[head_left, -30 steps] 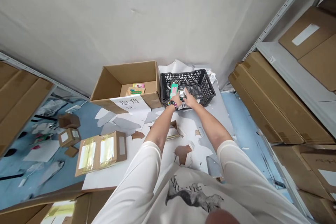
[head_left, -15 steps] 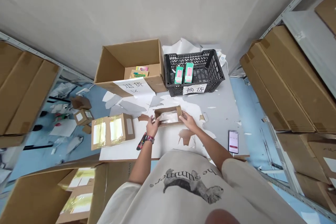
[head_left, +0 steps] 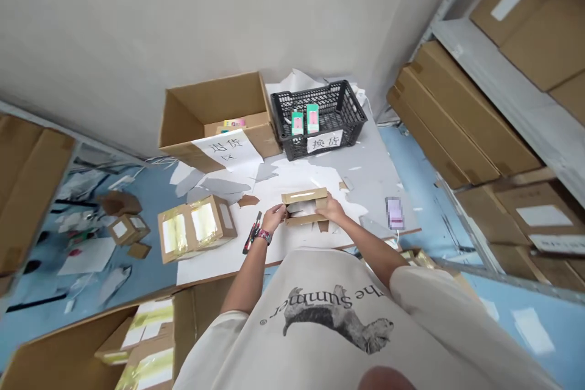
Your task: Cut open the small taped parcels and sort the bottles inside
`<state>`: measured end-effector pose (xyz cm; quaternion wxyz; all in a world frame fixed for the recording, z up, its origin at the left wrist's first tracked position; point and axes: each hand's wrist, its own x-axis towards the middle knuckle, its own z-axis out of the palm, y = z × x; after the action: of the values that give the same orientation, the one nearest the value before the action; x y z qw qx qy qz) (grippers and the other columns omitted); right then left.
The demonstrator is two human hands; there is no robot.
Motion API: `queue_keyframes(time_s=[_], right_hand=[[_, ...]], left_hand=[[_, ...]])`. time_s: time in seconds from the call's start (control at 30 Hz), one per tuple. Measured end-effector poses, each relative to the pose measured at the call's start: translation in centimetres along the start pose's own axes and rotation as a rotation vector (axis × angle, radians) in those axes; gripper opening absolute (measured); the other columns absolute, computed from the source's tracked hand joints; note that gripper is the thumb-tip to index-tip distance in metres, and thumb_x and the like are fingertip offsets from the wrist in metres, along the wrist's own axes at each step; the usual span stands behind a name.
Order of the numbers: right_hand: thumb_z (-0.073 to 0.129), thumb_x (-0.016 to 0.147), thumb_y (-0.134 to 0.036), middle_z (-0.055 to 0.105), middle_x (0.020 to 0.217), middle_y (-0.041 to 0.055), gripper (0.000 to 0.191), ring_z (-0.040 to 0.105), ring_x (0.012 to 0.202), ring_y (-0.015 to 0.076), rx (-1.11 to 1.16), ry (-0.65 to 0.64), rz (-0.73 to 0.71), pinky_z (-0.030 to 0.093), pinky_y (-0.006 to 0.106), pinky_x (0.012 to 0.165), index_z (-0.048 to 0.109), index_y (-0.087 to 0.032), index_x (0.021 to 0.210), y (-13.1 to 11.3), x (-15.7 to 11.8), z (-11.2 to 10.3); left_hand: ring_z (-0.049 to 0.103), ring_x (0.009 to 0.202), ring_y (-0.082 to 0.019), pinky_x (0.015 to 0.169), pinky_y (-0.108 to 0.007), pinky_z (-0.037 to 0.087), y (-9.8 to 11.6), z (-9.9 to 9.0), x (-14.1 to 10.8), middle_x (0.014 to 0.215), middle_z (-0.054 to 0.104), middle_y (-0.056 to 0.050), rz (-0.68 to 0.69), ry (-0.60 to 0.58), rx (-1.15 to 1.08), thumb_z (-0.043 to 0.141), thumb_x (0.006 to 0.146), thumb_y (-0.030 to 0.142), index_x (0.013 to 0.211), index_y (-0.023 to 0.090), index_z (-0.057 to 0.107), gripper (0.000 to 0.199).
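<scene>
Both my hands hold a small open cardboard mailer (head_left: pixel 304 207) on the white-covered table. My left hand (head_left: pixel 274 217) grips its left end, and my right hand (head_left: pixel 329 208) grips its right end. Something pale lies inside, partly hidden by the flaps and my fingers. Farther ahead, a black plastic crate (head_left: pixel 320 134) holds two upright green-and-pink product boxes (head_left: pixel 304 120). To its left stands an open brown carton (head_left: pixel 214 106) with a paper sign (head_left: pixel 227 149) and small packages inside.
A taped cardboard parcel (head_left: pixel 194 226) lies left of my hands, and a phone (head_left: pixel 395 213) with a blurred screen lies to the right. Stacked cartons fill the shelves (head_left: pixel 461 116) on the right. Scraps and small boxes cover the blue floor (head_left: pixel 77 213) at left.
My hands have left the crate and now hold the mailer on the table. Two green boxes stand in the crate. The mailer's flaps look more open, and the view has shifted.
</scene>
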<state>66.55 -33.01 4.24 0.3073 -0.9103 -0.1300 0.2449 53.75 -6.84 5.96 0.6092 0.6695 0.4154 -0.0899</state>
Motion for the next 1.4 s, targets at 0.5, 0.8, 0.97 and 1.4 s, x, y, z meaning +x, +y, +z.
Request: queue_keyframes(time_s=[0.5, 0.8, 0.97, 1.4], right_hand=[[0.071, 0.102, -0.045, 0.088, 0.112, 0.0097, 0.063, 0.083, 0.105, 0.0310, 0.260, 0.565, 0.424, 0.062, 0.037, 0.096, 0.066, -0.021, 0.160, 12.0, -21.6, -15.7], [0.069, 0.101, -0.054, 0.088, 0.098, 0.0124, 0.068, 0.082, 0.090, 0.0297, 0.396, 0.965, 0.710, 0.064, 0.038, 0.085, 0.068, -0.011, 0.153, 25.7, -43.0, -23.7], [0.063, 0.103, -0.060, 0.084, 0.128, 0.0201, 0.066, 0.082, 0.102, 0.0320, 0.301, 1.320, 0.777, 0.065, 0.047, 0.096, 0.070, -0.016, 0.152, 29.7, -51.3, -25.6], [0.061, 0.102, -0.056, 0.082, 0.120, 0.0180, 0.056, 0.079, 0.088, 0.0263, 0.453, 1.257, 0.310, 0.068, 0.044, 0.083, 0.076, -0.015, 0.137, 29.8, -39.2, -27.1]], left_hand=[[0.080, 0.119, -0.031, 0.094, -0.039, 0.064, 9.4, 20.7, -4.5, 0.130, 0.085, -0.016, 0.442, -0.567, 0.174, 0.070, 0.097, 0.068, 0.131, 0.017, 0.083, 0.063], [0.079, 0.105, -0.027, 0.095, -0.040, 0.066, 8.9, 46.2, -19.4, 0.118, 0.086, -0.013, 0.578, -0.990, 0.277, 0.077, 0.100, 0.056, 0.126, 0.017, 0.087, 0.048], [0.078, 0.119, -0.029, 0.087, -0.033, 0.065, 7.9, 56.1, -26.3, 0.143, 0.080, -0.016, 0.602, -1.230, 0.353, 0.070, 0.106, 0.057, 0.143, 0.019, 0.079, 0.055], [0.081, 0.103, -0.025, 0.088, -0.036, 0.065, 6.0, 43.9, -15.9, 0.134, 0.083, -0.019, 0.472, -0.819, 0.367, 0.082, 0.096, 0.051, 0.137, 0.016, 0.081, 0.054]])
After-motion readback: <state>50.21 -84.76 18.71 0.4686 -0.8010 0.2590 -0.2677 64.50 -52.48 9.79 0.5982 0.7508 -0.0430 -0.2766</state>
